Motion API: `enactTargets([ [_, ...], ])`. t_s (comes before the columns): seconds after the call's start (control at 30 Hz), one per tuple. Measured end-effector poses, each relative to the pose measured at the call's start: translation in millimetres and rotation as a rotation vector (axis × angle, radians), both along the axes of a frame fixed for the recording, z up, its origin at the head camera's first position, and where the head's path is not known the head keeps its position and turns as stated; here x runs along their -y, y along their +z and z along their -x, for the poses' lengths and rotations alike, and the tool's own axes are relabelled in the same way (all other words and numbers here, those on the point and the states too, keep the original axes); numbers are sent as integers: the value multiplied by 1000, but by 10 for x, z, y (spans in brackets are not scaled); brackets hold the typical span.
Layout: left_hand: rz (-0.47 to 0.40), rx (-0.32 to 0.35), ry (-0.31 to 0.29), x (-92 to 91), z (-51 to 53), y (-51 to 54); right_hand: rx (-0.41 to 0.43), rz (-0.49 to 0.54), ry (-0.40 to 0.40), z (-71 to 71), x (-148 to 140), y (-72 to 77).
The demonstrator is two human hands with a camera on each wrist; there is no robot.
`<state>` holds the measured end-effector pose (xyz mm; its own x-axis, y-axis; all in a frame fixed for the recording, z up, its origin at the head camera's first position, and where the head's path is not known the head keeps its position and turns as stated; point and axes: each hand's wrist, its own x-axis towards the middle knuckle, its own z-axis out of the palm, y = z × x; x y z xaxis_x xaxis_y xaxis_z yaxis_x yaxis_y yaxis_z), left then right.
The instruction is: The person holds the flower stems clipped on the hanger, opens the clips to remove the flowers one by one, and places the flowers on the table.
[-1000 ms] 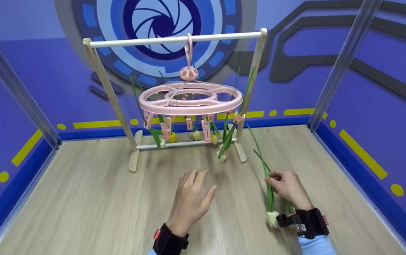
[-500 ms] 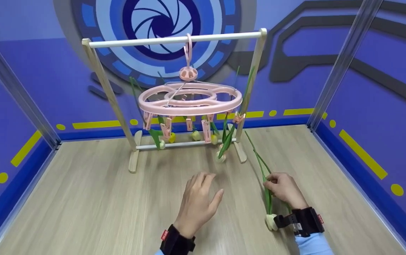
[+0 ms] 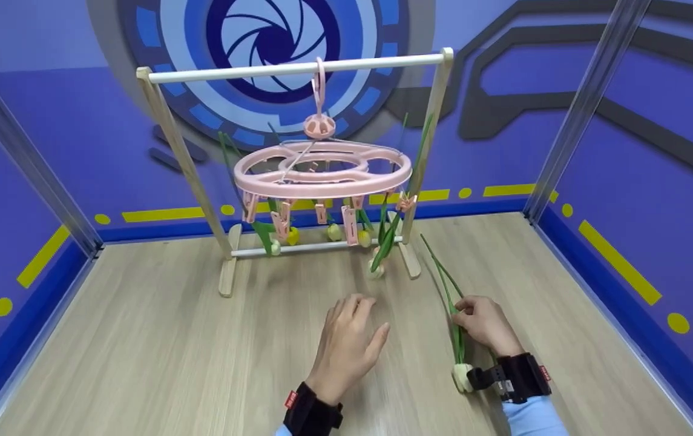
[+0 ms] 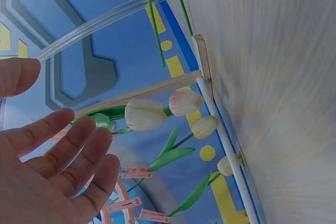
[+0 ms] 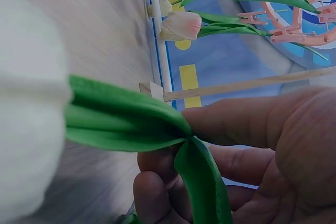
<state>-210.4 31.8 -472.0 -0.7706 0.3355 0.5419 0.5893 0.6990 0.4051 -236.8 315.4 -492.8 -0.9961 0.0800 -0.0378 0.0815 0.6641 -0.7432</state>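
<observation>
My right hand (image 3: 486,324) pinches the green stem of a white tulip (image 3: 462,378) between thumb and fingers. Its bloom points toward me, low over the table, and appears large and blurred at the left of the right wrist view. A second green stem (image 4: 181,3) lies along the table close by; its bloom cannot be made out. My left hand (image 3: 349,351) is held over the table with fingers extended and thumb apart, holding nothing. Ahead, a pink clip hanger (image 3: 322,188) carries several tulips (image 4: 144,115) hanging bloom-down from its clothespins (image 3: 350,225).
A wooden stand (image 3: 186,163) with a white top rail (image 3: 231,74) bears the hanger. Its feet (image 3: 227,277) rest on the wood-grain table (image 3: 158,339). Blue printed walls (image 3: 673,200) enclose the back and both sides.
My left hand has moved to the right and slightly nearer to my right hand. The right hand has shifted slightly left and down, still pinching the tulip stem.
</observation>
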Motion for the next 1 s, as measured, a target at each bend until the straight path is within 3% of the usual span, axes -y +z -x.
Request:
enactTargets([
  [0.2, 27, 73, 0, -14, 3, -35, 17, -25, -11, 18, 0, -15],
  [0.37, 58, 92, -8, -30, -4, -61, 18, -57, -6, 33, 1, -40],
  [1.0, 143, 52, 1, -112, -9, -165, 58, -76, 46, 34, 1, -60],
])
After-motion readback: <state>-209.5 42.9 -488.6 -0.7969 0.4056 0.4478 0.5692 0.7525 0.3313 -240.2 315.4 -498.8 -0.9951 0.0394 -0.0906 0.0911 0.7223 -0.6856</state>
